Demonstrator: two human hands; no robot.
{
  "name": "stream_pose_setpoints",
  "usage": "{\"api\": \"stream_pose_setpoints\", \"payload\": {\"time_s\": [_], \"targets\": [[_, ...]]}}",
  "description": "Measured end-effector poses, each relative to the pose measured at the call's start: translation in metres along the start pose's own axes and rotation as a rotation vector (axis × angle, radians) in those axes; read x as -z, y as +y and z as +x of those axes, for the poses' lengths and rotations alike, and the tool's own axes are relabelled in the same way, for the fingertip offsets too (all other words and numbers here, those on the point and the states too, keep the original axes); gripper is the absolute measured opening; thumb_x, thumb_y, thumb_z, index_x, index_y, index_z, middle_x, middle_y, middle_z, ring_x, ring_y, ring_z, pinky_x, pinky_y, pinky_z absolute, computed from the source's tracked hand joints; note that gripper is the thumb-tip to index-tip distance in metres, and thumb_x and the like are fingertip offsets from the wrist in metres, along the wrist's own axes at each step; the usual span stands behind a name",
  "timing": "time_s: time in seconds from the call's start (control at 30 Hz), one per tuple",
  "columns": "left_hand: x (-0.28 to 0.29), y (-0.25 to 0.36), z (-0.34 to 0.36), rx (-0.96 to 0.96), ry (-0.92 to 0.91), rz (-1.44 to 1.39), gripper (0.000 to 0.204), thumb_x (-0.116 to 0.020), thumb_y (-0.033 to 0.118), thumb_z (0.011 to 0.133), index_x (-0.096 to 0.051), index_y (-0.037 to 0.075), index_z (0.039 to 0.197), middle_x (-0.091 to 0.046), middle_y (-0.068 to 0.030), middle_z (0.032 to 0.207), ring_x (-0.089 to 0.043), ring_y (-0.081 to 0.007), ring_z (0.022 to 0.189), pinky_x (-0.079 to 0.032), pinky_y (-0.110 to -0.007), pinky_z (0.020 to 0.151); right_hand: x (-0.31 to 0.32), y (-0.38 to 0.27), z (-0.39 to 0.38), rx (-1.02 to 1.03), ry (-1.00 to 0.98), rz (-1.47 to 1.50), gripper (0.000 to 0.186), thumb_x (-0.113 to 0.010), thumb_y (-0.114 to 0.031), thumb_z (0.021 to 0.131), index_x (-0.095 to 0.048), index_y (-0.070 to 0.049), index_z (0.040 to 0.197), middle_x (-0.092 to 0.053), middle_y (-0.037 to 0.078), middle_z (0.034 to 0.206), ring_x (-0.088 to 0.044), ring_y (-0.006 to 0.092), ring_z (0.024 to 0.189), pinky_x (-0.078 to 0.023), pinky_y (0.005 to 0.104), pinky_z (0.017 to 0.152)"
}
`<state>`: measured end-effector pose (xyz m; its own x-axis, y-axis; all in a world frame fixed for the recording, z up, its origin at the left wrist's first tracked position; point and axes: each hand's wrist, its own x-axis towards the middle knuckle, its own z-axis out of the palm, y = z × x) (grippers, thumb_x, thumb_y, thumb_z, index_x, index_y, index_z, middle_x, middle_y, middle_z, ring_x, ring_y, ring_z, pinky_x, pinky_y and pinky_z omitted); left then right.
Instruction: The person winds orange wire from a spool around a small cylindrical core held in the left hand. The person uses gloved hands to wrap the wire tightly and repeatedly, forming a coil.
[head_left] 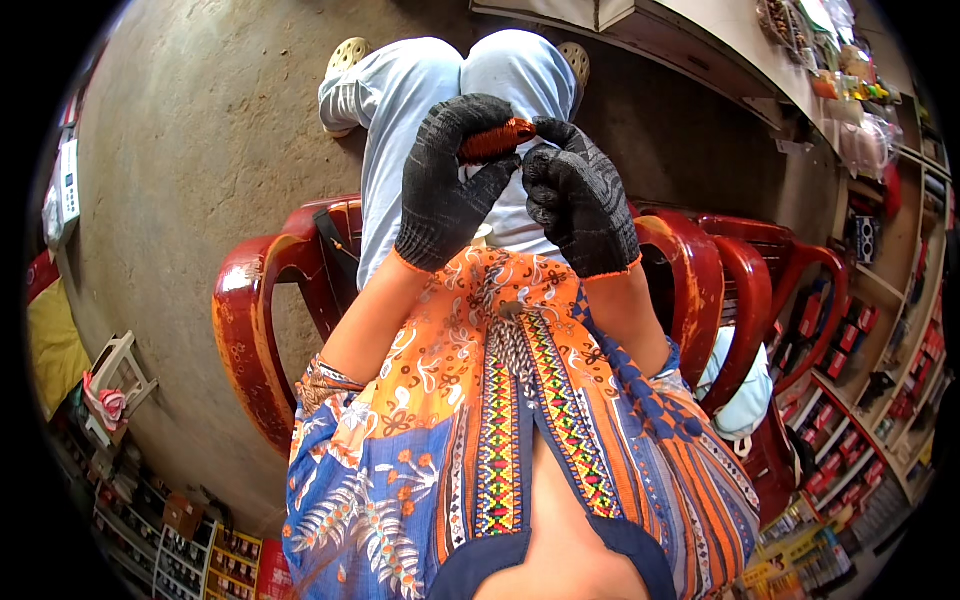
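Note:
In front of my knees my left hand (pixel 455 178), in a dark grey knit glove, is closed around a copper-orange coil (pixel 492 142) that looks like tightly wound wire. The coil's tapered end points right, toward the other glove. My right hand (pixel 582 195), gloved the same way, is curled closed, with its thumb and forefinger by that end. Whether a strand runs between its fingers is too small to tell. Both hands are above my light blue trousers (pixel 385 110).
I sit on a worn red chair (pixel 248 330) with curved arms; more red chairs (pixel 790 240) adjoin it at right. A counter (pixel 715 45) stands far right, shelves with boxes (pixel 840 340) below it. At left are a pale plastic stool (pixel 125 375) and concrete floor (pixel 200 160).

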<state>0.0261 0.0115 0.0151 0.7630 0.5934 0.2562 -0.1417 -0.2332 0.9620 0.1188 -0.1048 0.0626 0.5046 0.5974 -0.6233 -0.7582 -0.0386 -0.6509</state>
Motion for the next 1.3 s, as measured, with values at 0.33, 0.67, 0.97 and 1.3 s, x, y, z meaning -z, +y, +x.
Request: {"api": "stream_pose_setpoints", "payload": {"time_s": [0.33, 0.67, 0.97, 1.3], "targets": [[0.001, 0.004, 0.002, -0.205, -0.062, 0.145, 0.041, -0.067, -0.007, 0.069, -0.058, 0.004, 0.107, -0.060, -0.0113, 0.103, -0.060, -0.0283, 0.097, -0.050, -0.033, 0.083, 0.011, 0.002, 0.007, -0.075, -0.175, 0.111, 0.039, -0.058, -0.009, 0.085, -0.045, -0.001, 0.121, -0.049, -0.001, 0.067, -0.036, 0.0035, 0.044, -0.031, 0.0174, 0.037], [0.006, 0.018, -0.001, 0.335, 0.004, -0.134, 0.040, -0.076, 0.004, 0.073, -0.057, 0.000, 0.108, -0.063, -0.0097, 0.103, -0.062, -0.0188, 0.095, -0.050, -0.030, 0.085, 0.010, 0.010, -0.004, 0.512, 0.062, -0.321, 0.034, -0.060, -0.005, 0.088, -0.047, 0.000, 0.119, -0.060, 0.007, 0.092, -0.060, 0.0152, 0.070, -0.053, 0.0259, 0.064], [0.004, 0.038, 0.001, 0.233, -0.002, 0.011, 0.039, -0.075, 0.003, 0.072, -0.058, 0.001, 0.106, -0.064, -0.0109, 0.102, -0.064, -0.0200, 0.094, -0.050, -0.031, 0.084, 0.007, 0.002, -0.006, 1.405, 0.097, -1.199, 0.037, -0.075, -0.002, 0.068, -0.068, -0.008, 0.104, -0.065, 0.005, 0.090, -0.060, 0.0225, 0.073, -0.050, 0.0316, 0.067], [0.008, 0.038, -0.002, 0.170, -0.002, 0.070, 0.046, -0.076, 0.005, 0.074, -0.054, 0.002, 0.114, -0.062, -0.0110, 0.110, -0.061, -0.0193, 0.101, -0.049, -0.032, 0.089, 0.009, 0.008, -0.012, 1.301, 0.100, -1.089, 0.027, -0.075, -0.004, 0.068, -0.070, -0.010, 0.094, -0.067, 0.006, 0.090, -0.065, 0.0234, 0.082, -0.052, 0.0334, 0.072]]}}
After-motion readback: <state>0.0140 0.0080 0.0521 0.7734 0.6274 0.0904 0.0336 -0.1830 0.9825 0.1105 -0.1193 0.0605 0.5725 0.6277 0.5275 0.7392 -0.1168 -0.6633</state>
